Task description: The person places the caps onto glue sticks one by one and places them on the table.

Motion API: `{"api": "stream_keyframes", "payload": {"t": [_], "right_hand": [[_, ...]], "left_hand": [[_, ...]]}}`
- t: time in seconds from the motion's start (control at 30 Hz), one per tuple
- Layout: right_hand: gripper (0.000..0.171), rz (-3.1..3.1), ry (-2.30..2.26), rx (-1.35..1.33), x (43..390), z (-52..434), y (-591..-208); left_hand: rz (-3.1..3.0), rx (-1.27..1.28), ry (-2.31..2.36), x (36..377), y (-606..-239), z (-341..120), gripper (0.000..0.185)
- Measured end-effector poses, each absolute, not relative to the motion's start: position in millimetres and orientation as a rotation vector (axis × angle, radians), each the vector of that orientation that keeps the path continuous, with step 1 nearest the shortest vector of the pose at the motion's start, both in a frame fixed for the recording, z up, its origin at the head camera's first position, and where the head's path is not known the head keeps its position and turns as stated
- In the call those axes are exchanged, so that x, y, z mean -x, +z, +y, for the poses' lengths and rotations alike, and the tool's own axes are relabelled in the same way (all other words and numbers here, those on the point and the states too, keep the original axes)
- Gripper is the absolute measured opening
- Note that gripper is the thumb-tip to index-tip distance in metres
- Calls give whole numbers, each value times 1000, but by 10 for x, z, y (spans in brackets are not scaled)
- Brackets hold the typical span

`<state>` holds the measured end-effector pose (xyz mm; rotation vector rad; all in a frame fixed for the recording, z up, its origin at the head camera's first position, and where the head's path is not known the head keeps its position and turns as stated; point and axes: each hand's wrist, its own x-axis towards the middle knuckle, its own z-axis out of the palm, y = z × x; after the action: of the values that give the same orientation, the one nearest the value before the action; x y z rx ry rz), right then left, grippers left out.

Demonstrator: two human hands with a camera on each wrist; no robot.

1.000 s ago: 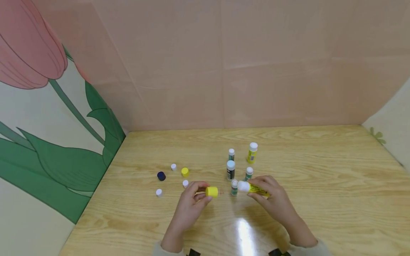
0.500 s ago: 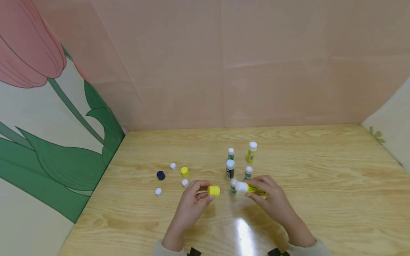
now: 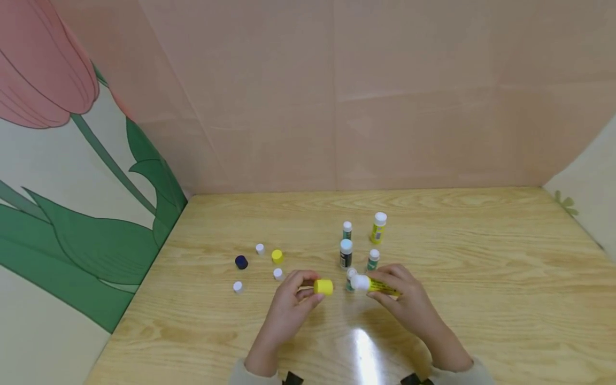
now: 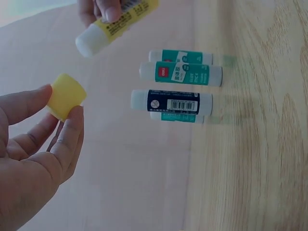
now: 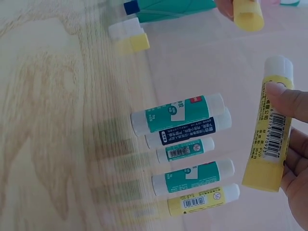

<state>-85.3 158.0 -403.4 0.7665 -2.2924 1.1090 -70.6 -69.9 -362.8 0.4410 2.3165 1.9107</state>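
Glue stick (image 5: 268,130) in right grip (image 3: 409,300) faces hollow cap (image 3: 323,287) in left grip (image 3: 290,306).

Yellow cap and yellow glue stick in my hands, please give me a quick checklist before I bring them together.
1. Left fingers holding the yellow cap: ok.
2. Right fingers holding the yellow glue stick: ok.
3. White end of that stick uncovered and pointing toward the cap in the head view: ok.
4. Five standing glue sticks upright: ok.
5. Cap seated on the stick: not ok, they are apart.
6. Cap the right size: cannot tell; another yellow cap lies on the table.
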Motion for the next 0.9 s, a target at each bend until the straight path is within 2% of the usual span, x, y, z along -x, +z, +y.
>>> {"api": "stream_keyframes", "payload": {"t": [0.9], "right_hand": [[41, -2283, 1106, -803, 832, 1537, -4047]], "left_hand": [[2265, -464, 1970, 682, -3621, -654, 27]]}}
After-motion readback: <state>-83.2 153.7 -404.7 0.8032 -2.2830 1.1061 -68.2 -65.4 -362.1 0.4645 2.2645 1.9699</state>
